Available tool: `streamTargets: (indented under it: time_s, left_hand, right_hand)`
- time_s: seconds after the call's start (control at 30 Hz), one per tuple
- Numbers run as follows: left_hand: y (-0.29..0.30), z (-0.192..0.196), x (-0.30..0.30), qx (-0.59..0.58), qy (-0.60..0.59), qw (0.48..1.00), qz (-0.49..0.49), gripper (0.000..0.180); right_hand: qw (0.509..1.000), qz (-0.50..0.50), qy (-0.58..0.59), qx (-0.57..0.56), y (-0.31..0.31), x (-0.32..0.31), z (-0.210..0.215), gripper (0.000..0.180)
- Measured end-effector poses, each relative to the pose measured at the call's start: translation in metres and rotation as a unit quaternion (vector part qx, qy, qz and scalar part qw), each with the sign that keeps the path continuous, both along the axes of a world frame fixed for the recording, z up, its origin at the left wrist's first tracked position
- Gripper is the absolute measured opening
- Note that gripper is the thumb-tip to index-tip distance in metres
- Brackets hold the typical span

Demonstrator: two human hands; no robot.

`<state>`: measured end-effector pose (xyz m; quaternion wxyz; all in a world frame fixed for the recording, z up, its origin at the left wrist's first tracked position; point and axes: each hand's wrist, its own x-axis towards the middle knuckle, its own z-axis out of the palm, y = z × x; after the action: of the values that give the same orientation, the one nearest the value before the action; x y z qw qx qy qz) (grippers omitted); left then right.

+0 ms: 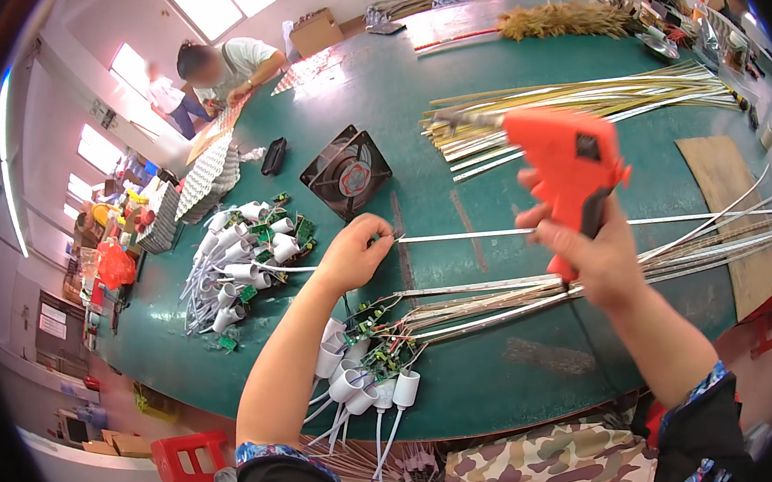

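Observation:
My right hand [591, 247] is raised over the table, wrapped round the handle of a red soldering gun [560, 150]. The gun's blurred tip points left, above the far strips. My left hand [358, 252] is closed in a pinch at the left end of a thin white LED strip [458, 235], which lies across the table to the right. Whatever else is between those fingertips is hidden. Near my left forearm lie white lamp caps [352, 381] with green circuit boards [381, 355], wired to a bundle of LED strips [482, 304].
A black square fan [346, 170] stands beyond my left hand. More white caps with boards [240, 252] are heaped left. Yellow and white strips [566, 113] lie far right, near a brown board [730, 205]. Co-workers sit across the green table [471, 397]; a red stool [188, 458] stands lower left.

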<state>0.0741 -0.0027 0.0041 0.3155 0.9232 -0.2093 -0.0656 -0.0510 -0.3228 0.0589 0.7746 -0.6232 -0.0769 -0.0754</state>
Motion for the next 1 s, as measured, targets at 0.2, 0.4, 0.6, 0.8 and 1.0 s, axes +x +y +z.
streamTargets:
  time_s: [0.2, 0.4, 0.6, 0.8, 1.0]
  left_hand:
    - [-0.003, -0.007, 0.007, -0.050, -0.005, 0.994, -0.097, 0.012]
    - [0.001, 0.001, 0.008, -0.023, 0.057, 0.998, -0.003, 0.011]
    - [-0.006, 0.012, 0.016, 0.004, 0.119, 0.992, 0.032, 0.019]
    - [-0.005, 0.010, 0.027, 0.007, 0.174, 0.984, 0.030, 0.017]
    - [-0.004, 0.009, 0.035, 0.004, 0.204, 0.978, 0.031, 0.015]
  right_hand:
    - [0.991, -0.071, -0.116, -0.012, -0.020, 0.034, 0.039, 0.045]
    - [0.999, -0.015, 0.036, 0.009, 0.004, 0.023, 0.001, 0.047]
    - [0.992, 0.092, 0.084, -0.024, 0.030, 0.009, -0.040, 0.048]
    - [0.984, 0.071, 0.064, -0.150, 0.041, 0.012, -0.049, 0.048]
    - [0.972, 0.061, 0.037, -0.224, 0.045, 0.013, -0.056, 0.050]
